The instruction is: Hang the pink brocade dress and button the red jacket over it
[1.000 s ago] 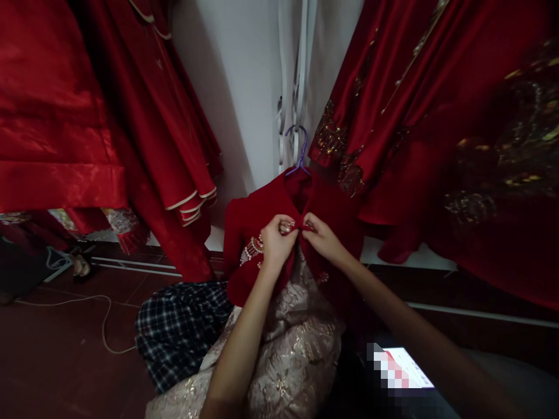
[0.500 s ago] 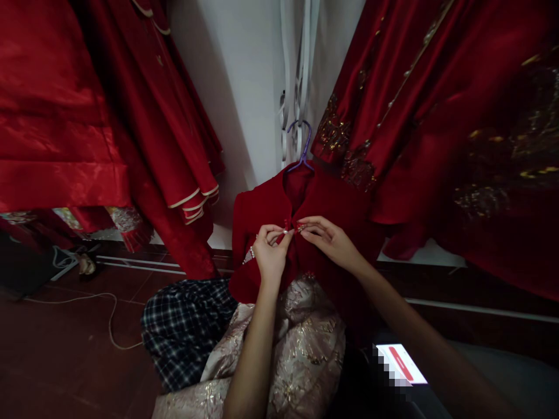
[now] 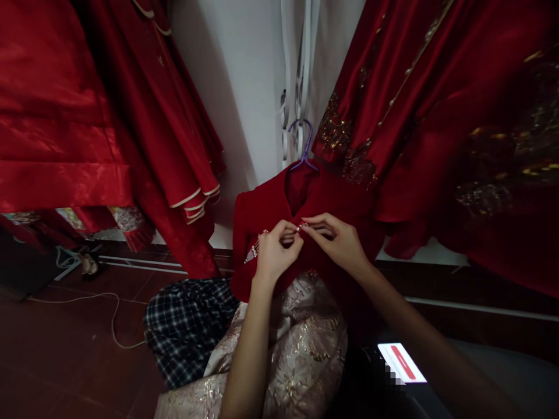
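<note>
A dark red jacket hangs by its shoulders on a purple hanger, its V-shaped neck facing me. At the front opening, my left hand pinches a small pearl-like fastener between thumb and fingertips. Directly beside it, my right hand has thumb and fingers closed on the other side of the front, at a small red-and-gold piece too small to make out. The fingertips of both hands nearly meet. A pearl-beaded trim shows left of my left hand, on the jacket.
Red garments hang at left, and gold-embroidered ones at right. A pale gold brocade cloth and dark plaid fabric lie below. A lit phone screen is lower right. A cable crosses the floor.
My left hand has moved right, bringing the pearl-like fastener up against the piece in my right hand. The gap between the two hands has closed.
</note>
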Available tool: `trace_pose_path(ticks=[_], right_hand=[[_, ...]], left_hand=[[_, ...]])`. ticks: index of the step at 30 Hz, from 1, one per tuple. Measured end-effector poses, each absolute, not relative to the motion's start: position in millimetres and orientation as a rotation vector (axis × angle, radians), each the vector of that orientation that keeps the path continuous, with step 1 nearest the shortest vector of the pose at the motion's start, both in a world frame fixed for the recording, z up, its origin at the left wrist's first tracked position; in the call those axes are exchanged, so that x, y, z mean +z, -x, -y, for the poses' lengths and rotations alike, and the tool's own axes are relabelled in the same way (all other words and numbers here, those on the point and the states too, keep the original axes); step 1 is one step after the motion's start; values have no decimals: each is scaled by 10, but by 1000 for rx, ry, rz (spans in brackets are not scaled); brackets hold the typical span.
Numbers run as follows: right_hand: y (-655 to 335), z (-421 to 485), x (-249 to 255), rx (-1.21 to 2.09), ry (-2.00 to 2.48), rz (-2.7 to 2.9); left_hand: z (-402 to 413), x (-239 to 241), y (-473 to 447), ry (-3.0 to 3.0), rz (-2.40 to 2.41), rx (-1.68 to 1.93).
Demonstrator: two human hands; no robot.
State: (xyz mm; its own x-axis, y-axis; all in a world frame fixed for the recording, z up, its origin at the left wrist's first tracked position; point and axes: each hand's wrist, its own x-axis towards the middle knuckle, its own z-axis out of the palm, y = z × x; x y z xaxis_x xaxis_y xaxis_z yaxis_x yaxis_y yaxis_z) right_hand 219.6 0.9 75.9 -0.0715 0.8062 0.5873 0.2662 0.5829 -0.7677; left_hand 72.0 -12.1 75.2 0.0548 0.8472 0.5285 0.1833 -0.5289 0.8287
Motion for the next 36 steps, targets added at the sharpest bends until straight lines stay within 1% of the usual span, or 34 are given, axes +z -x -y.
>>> trace_pose_path(ticks=[5,10,17,21,25,28,30,33,36], right_hand=[[-2182,-56,731,552,906,1607],[-2201,-66,693,651,916,1573],[-2219,-135,712,721,874,1545],[-2190,-231,687,712,912,1564],[-2120,-301,527,582,1042,1558],[-2115,-268,322,498,1114,1517],[-2163,-208,217,502,1184,1569],[-2275,-106,217,657,1279,1785],[-2354,1,392,1025,1190,1879]], left_hand=[[23,838,-625,-1909,-993,1416],[18,850,-603,-1988,-1000,1416],[-41,1039,-570,-2350,-1042,1391],[-88,1084,-585,-2307,-1031,1357],[-57,875,-671,-1970,-1031,1378],[-20,549,-776,-1717,-967,1414],[-9,320,-849,-1539,-923,1404],[-24,72,-936,-1308,-911,1335],[-60,-23,-982,-1138,-856,1327]])
